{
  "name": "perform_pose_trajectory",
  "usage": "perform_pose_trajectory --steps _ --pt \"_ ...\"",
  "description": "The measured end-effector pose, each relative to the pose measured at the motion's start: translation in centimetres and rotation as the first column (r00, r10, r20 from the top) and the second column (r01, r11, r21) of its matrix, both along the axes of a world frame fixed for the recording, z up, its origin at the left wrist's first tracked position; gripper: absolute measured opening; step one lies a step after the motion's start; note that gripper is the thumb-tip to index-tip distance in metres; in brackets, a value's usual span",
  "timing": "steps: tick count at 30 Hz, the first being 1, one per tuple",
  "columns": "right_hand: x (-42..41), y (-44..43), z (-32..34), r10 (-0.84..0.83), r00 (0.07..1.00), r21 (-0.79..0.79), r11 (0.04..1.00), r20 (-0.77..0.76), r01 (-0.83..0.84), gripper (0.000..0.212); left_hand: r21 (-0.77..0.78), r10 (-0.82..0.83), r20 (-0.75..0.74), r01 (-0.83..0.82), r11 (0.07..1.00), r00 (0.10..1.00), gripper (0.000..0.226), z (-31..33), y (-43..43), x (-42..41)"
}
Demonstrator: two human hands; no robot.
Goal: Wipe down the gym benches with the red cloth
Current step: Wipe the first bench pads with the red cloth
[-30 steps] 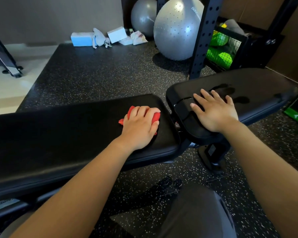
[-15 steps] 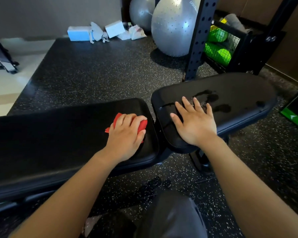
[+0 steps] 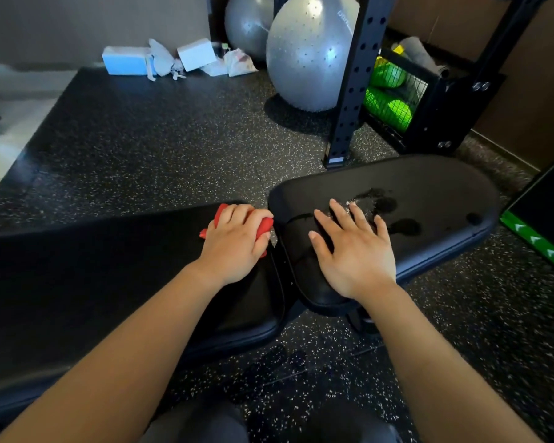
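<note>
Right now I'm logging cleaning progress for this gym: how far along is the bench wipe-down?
Nothing looks plainly finished. In hand: the left hand presses the red cloth onto the long back pad, at its end by the gap. Left: the seat pad shows wet patches just beyond the right hand, which rests flat on it without a cloth.
</note>
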State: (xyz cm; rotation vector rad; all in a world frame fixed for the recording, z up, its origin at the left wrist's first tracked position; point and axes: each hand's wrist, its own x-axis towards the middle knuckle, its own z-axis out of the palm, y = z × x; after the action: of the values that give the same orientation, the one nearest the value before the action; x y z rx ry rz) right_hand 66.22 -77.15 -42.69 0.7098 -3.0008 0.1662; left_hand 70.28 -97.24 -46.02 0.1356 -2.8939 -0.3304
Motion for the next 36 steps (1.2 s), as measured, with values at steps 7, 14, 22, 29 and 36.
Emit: perform_pose_trajectory --steps 7,14,22,29,36 --pt "0.2 -0.2 0.1 -0.032 0.999 0.024 0.999 0.020 0.032 0.053 0.012 -0.018 0.080 0.018 1.000 0.997 0.038 0.4 -1.0 -1.0" --pt "0.2 -0.5 0.3 -0.069 0.998 0.034 0.997 0.000 0.069 0.051 -0.005 -0.038 -0.036 0.038 0.999 0.999 0.031 -0.1 -1.2 -2.9" --pt "0.9 -0.3 0.4 -0.060 0.998 0.040 0.997 0.007 0.060 0.051 0.048 -0.037 -0.068 0.040 0.998 0.997 0.031 -0.1 -1.1 -2.6" --pt "0.6 -0.2 0.2 -0.039 0.999 0.001 0.999 0.015 0.039 0.052 0.035 0.022 -0.087 -0.019 0.999 0.996 0.031 -0.1 -0.5 -2.9" --pt "-0.2 0.9 1.4 0.058 0.997 -0.193 0.980 0.057 -0.046 0.052 0.248 0.086 -0.107 -0.057 0.967 0.991 0.029 0.8 -0.5 -2.9"
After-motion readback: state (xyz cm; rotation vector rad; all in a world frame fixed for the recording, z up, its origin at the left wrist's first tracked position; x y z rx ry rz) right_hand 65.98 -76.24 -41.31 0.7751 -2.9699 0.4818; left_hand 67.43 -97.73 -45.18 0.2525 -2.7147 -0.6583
